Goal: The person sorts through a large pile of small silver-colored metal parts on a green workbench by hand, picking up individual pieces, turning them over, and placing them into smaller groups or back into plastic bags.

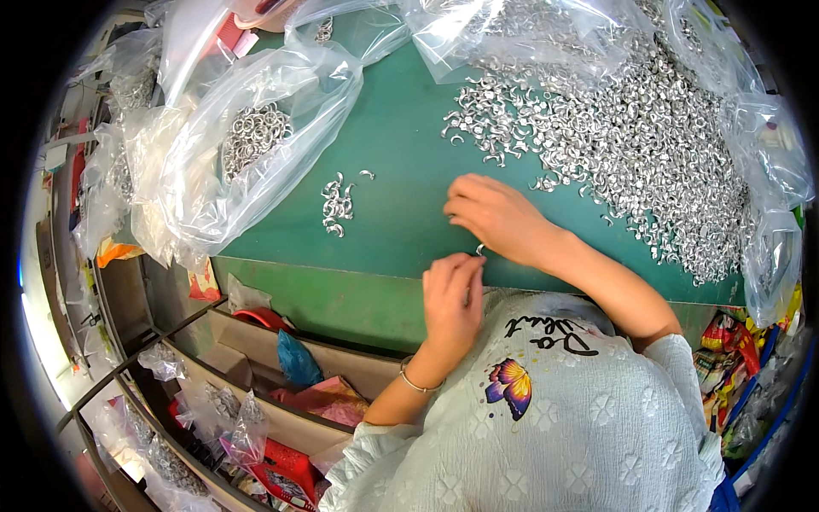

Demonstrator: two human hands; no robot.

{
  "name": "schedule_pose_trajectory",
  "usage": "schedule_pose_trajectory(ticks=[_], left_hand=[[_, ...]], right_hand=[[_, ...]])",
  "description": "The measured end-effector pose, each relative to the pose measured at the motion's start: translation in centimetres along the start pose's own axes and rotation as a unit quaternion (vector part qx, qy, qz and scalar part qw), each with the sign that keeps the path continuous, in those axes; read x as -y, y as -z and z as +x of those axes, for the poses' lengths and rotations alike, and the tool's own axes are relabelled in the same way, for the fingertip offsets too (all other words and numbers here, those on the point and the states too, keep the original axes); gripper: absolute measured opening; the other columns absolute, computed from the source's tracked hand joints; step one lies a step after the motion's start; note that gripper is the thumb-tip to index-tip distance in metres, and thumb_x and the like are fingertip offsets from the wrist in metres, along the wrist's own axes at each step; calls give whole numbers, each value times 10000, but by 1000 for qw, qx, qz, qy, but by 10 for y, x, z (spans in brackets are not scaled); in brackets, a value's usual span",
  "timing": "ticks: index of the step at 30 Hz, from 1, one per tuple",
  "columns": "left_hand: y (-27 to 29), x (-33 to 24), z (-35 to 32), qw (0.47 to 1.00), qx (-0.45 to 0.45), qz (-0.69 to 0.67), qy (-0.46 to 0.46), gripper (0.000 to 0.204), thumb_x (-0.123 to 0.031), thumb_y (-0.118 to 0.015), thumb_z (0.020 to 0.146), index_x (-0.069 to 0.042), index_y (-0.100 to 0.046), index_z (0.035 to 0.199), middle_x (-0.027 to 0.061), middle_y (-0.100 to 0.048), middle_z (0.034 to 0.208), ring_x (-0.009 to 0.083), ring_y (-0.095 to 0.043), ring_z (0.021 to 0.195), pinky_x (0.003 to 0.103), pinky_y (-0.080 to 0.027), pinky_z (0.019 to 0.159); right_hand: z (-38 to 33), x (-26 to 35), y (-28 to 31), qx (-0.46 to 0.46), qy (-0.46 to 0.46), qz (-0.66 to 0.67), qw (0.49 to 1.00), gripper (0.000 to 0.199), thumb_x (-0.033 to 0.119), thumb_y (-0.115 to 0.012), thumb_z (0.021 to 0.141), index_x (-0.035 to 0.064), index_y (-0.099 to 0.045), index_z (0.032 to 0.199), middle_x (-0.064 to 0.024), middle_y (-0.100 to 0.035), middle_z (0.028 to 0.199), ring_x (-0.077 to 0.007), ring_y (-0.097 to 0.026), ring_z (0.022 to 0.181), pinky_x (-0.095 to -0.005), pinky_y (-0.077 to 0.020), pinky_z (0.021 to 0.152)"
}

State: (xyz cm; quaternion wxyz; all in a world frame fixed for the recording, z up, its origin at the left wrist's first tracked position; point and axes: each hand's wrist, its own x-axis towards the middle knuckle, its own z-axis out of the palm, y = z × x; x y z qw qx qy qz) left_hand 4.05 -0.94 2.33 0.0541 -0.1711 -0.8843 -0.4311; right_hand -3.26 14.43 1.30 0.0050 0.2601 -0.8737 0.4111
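My left hand (452,299) is at the table's near edge, its thumb and fingers pinched on a small curved silver metal piece (479,249) that sticks up from the fingertips. Just beyond it, my right hand (497,213) is over the green tabletop with its fingers curled together and pointing left. Whatever those fingers may hold is hidden. To the left lies a small group of curved silver pieces (338,203). A large heap of similar silver pieces (648,145) spreads over the right side of the table.
A clear plastic bag (316,111) with silver rings (256,136) inside lies at the left. More clear plastic (529,38) covers the heap's far side. Below the green table (392,162), an open drawer (235,341) holds a blue bag (298,358) and pink cloth-like material.
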Motion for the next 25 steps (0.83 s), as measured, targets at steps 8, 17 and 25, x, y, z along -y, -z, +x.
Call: schedule_pose_trajectory(ticks=[8, 17, 25], left_hand=[[4, 23, 22, 991, -114, 0, 71, 268, 91, -616, 799, 11, -596, 1054, 135, -588, 975, 298, -549, 882, 369, -451, 755], [4, 24, 24, 1000, 23, 15, -8, 213, 46, -624, 785, 23, -624, 997, 125, -549, 984, 299, -529, 862, 387, -446, 754], [-2, 9, 3, 999, 47, 8, -8, 227, 51, -663, 759, -9, -627, 975, 129, -558, 955, 302, -550, 846, 373, -451, 751]], right_hand=[[-14, 16, 16, 39, -11, 31, 999, 124, 92, -635, 808, 21, -577, 891, -95, -524, 914, -282, -535, 923, -379, -450, 795], [-37, 3, 19, -51, -101, -94, 989, 124, 114, -634, 825, 22, -558, 860, -121, -517, 814, -325, -589, 733, -425, -488, 618], [83, 11, -40, 13, -51, 80, 995, 143, 101, -601, 875, 39, -636, 999, -158, -589, 927, -356, -600, 862, -406, -494, 712]])
